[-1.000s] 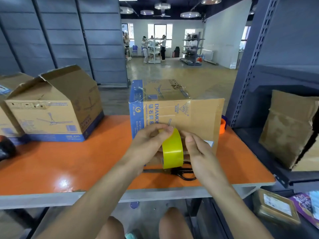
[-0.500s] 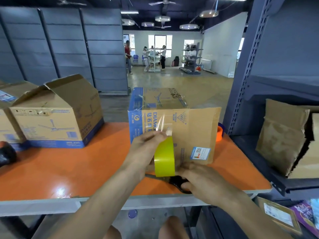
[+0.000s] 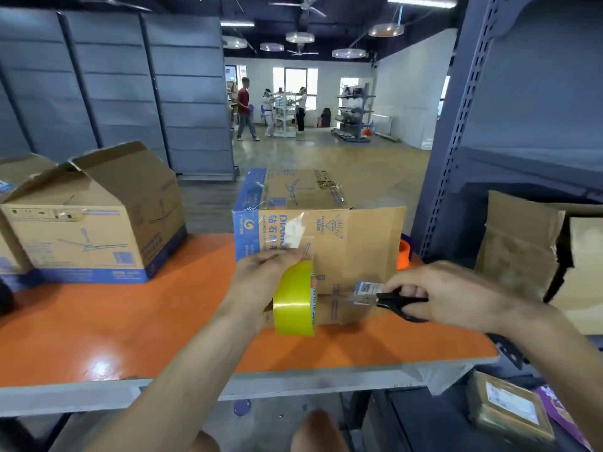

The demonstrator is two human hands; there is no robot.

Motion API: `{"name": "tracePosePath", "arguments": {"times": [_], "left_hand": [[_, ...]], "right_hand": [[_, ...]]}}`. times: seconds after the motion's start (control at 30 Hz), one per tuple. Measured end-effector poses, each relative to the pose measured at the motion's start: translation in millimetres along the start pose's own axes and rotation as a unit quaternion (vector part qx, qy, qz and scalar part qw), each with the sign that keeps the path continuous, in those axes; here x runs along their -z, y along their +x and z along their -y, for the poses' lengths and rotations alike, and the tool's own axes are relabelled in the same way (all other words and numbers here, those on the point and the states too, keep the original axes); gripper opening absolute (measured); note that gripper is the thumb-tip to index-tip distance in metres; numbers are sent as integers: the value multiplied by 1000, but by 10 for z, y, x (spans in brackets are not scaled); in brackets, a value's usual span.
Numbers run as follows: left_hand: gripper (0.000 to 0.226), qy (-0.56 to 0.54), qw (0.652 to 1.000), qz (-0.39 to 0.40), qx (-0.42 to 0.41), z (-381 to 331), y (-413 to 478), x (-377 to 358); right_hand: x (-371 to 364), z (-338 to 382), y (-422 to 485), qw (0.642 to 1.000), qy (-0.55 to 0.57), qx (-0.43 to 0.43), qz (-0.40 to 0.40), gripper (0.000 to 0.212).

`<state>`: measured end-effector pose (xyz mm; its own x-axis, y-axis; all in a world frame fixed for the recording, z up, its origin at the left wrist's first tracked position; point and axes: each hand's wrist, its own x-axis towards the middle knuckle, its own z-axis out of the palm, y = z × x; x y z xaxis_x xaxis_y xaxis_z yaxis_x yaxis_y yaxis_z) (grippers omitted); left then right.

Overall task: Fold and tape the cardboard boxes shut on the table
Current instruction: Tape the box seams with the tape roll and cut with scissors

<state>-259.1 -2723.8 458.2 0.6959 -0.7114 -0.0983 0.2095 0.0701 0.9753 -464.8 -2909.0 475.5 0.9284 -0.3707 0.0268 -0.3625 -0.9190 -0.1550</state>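
Left hand (image 3: 264,272) gripping tape (image 3: 292,301), right hand (image 3: 450,295) scissors (image 3: 388,300)

Across the upper left of your view runs a wall of grey panels (image 3: 114,86). Through the gap at top centre you see three people (image 3: 268,112) near stocked shelves (image 3: 354,115), under round ceiling lamps (image 3: 299,37). On your right stands a grey metal rack (image 3: 456,141) with crumpled brown paper parcels (image 3: 518,246) on its shelf. A labelled package (image 3: 509,406) lies at lower right.
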Motion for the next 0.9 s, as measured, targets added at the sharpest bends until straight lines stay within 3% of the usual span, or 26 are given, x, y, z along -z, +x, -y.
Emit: {"name": "tracePosePath", "arguments": {"times": [0.2, 0.3, 0.63, 0.9], "left_hand": [[12, -5, 1000, -8, -5, 20, -13, -8], [17, 14, 1000, -15, -18, 30, -16, -19], [22, 29, 999, -31, -29, 24, -40, -39], [10, 15, 1000, 4, -4, 20, 3, 9]], "right_hand": [[497, -245, -169, 996, 71, 21, -56, 53], [565, -135, -35, 993, 111, 40, -28, 42], [669, 19, 403, 985, 156, 58, 38, 42], [715, 51, 516, 979, 182, 62, 63, 41]]}}
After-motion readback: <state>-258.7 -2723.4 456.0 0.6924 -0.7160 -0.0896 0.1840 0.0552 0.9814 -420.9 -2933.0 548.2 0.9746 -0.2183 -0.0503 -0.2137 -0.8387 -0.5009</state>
